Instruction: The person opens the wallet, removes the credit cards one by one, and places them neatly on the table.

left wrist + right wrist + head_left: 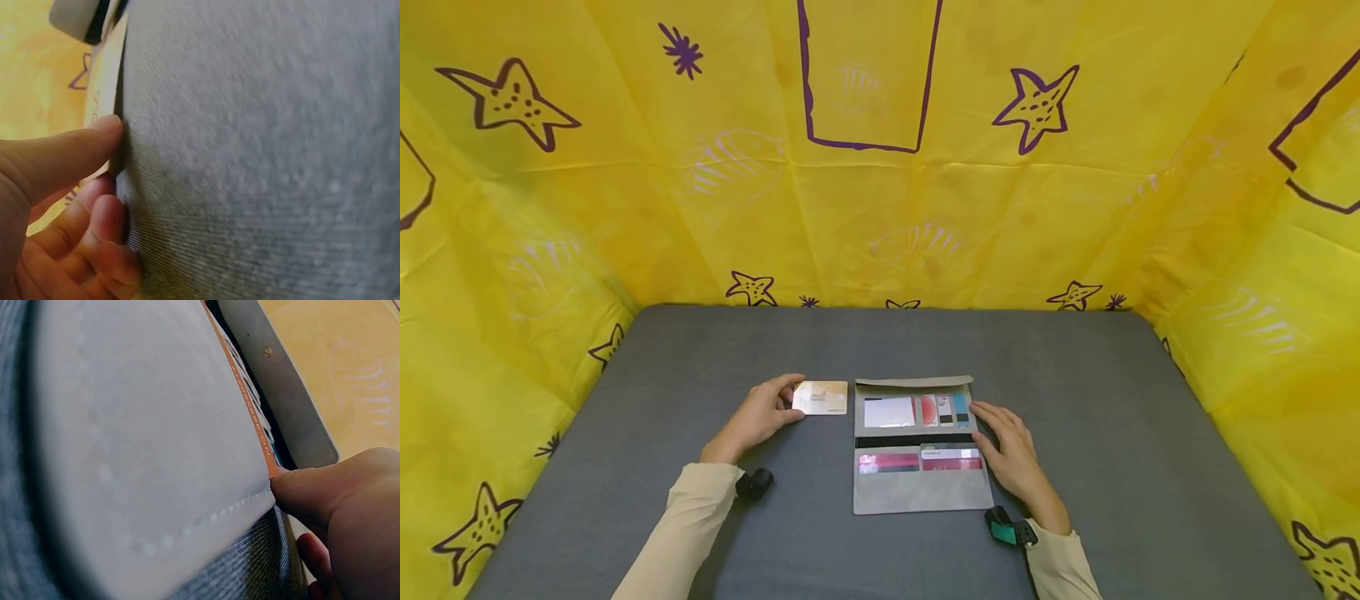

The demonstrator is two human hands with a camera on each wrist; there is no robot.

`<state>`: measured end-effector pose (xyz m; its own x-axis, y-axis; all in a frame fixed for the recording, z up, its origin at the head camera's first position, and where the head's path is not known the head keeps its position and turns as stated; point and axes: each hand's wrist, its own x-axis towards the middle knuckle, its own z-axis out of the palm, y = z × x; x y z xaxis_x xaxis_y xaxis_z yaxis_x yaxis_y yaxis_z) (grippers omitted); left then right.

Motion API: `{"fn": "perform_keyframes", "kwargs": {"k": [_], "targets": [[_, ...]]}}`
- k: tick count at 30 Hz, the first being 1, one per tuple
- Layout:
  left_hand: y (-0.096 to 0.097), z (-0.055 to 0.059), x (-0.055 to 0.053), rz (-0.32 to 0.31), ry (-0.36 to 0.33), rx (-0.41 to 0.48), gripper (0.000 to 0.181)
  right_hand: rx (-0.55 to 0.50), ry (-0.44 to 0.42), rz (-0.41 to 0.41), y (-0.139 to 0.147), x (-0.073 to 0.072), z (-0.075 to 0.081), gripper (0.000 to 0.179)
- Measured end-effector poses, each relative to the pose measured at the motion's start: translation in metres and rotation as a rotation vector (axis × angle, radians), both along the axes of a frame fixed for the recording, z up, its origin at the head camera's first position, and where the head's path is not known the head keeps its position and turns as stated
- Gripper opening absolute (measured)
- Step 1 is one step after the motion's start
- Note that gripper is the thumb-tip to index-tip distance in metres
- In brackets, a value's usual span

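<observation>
My left hand [760,417] pinches a pale gold card [820,398] by its left end, thumb on the near side. The card lies low over the table, just left of the wallet. In the left wrist view its thumb [94,140] presses on the card [106,94]. A grey long wallet [921,500] lies unfolded, with cards [889,412] in its upper slots and red-striped cards [951,461] in the lower ones. At its right edge my right hand [1011,450] holds it. The right wrist view shows the thumb [306,490] against the stitched wallet [150,437].
A dark grey cloth-covered table [737,342] runs under everything. Yellow printed fabric [880,200] stands behind it and on both sides. Each wrist wears a black camera band [754,483]. The wallet's top flap [913,382] stands slightly raised.
</observation>
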<state>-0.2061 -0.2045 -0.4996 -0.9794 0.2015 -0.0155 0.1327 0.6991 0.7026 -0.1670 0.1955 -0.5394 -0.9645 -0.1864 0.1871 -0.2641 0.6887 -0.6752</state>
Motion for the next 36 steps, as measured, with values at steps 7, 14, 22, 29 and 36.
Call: {"fn": "perform_keyframes", "kwargs": {"k": [7,14,22,29,36], "targets": [[-0.002,-0.003,-0.009,0.033,-0.006,-0.03,0.056,-0.002,-0.024,-0.006,0.0,0.0,0.0,0.043],[-0.001,0.0,-0.019,0.028,0.005,-0.084,0.057,0.002,-0.007,-0.006,0.0,-0.001,0.0,0.042],[-0.001,0.001,-0.024,0.012,-0.028,-0.126,0.056,0.003,-0.001,-0.005,0.0,-0.001,0.0,0.042],[-0.001,0.002,-0.024,0.006,-0.066,-0.125,0.055,0.001,0.009,-0.006,0.0,-0.001,-0.001,0.042],[0.001,0.002,-0.025,-0.002,-0.078,-0.138,0.05,0.001,0.008,-0.004,0.001,-0.001,-0.002,0.042]]}}
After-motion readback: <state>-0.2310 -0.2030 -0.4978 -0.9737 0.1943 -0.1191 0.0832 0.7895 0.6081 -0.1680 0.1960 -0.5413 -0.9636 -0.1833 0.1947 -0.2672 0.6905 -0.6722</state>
